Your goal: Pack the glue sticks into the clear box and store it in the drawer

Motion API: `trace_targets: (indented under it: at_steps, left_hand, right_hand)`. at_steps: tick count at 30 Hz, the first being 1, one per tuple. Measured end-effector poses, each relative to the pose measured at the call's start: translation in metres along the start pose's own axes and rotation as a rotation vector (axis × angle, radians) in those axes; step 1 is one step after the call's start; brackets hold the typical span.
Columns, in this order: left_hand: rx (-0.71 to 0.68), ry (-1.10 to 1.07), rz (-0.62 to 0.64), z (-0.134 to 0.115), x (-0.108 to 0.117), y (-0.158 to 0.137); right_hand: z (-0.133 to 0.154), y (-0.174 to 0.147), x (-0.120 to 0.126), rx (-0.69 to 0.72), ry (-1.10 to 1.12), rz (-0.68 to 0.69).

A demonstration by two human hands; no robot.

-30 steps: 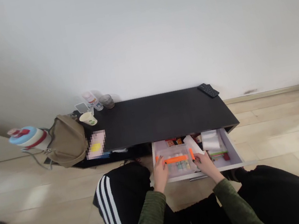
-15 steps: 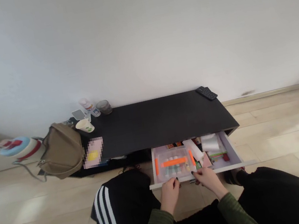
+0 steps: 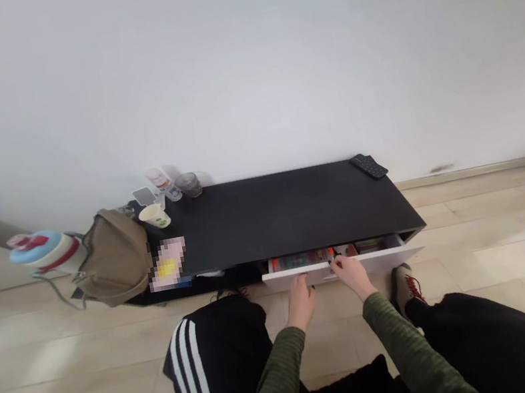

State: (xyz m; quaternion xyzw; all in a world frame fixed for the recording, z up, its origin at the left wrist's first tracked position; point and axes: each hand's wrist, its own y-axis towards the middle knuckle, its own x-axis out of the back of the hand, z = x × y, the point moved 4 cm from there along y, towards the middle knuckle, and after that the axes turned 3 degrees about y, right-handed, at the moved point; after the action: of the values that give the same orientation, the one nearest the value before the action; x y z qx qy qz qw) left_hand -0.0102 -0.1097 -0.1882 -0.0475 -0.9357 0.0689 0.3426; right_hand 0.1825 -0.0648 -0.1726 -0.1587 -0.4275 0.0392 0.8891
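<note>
Drawer (image 3: 393,241) stands partly open, contents (image 3: 301,260) inside; closing looks unfinished.
Left hand (image 3: 301,301) loosely spread at near front (image 3: 390,261); right hand (image 3: 350,274) there too, pinch unclear.

The black cabinet top (image 3: 290,212) hides the back of the drawer (image 3: 293,279), whose contents form a strip too thin to name. Coarse pixelation blurs the pink-and-yellow item (image 3: 168,265). Whether the left hand (image 3: 301,302) touches the drawer is unclear. Print on the white bottle (image 3: 163,183) is illegibly small. The green sleeves (image 3: 275,380) and black trousers (image 3: 490,336) run off below.
</note>
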Motion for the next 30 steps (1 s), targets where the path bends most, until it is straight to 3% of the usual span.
trace_targets:
  at_steps: [7,9,11,13,15,17,19,21,23,24,27,30]
  left_hand:
    - [0.043,-0.08,-0.045,0.001,0.016,0.02]
    - [0.099,-0.028,0.012,-0.004,0.023,0.015]
    - [0.163,0.059,0.203,-0.012,0.028,0.002]
    - [0.175,0.032,0.532,-0.024,0.033,-0.019]
    - [0.107,-0.239,0.818,-0.044,0.043,-0.043]
    - [-0.037,-0.567,0.889,-0.066,0.061,-0.059]
    - [-0.158,-0.953,0.725,-0.082,0.082,-0.063]
    - [-0.211,-1.232,0.425,-0.088,0.1,-0.056]
    - [-0.174,-1.315,0.156,-0.09,0.11,-0.046]
    - [-0.138,-1.299,0.086,-0.091,0.111,-0.04]
    - [-0.077,-1.27,0.054,-0.098,0.111,-0.026]
    - [-0.107,-1.332,0.116,-0.101,0.119,-0.024]
  right_hand:
    - [0.003,0.007,0.001,0.263,0.056,0.0]
    - [0.009,0.0,0.006,0.282,0.041,0.048]
    - [0.02,-0.014,0.014,0.279,-0.009,0.214]
    - [0.034,-0.037,0.026,0.29,-0.044,0.485]
    - [0.053,-0.067,0.045,0.386,0.055,0.703]
    - [0.073,-0.09,0.07,0.503,0.313,0.713]
    - [0.088,-0.105,0.09,0.618,0.687,0.639]
    - [0.097,-0.109,0.103,0.717,1.154,0.536]
    - [0.099,-0.102,0.105,0.726,1.59,0.439]
    - [0.099,-0.096,0.102,0.688,1.753,0.409]
    - [0.096,-0.076,0.088,0.515,1.98,0.402]
    - [0.081,-0.058,0.073,0.42,1.98,0.407]
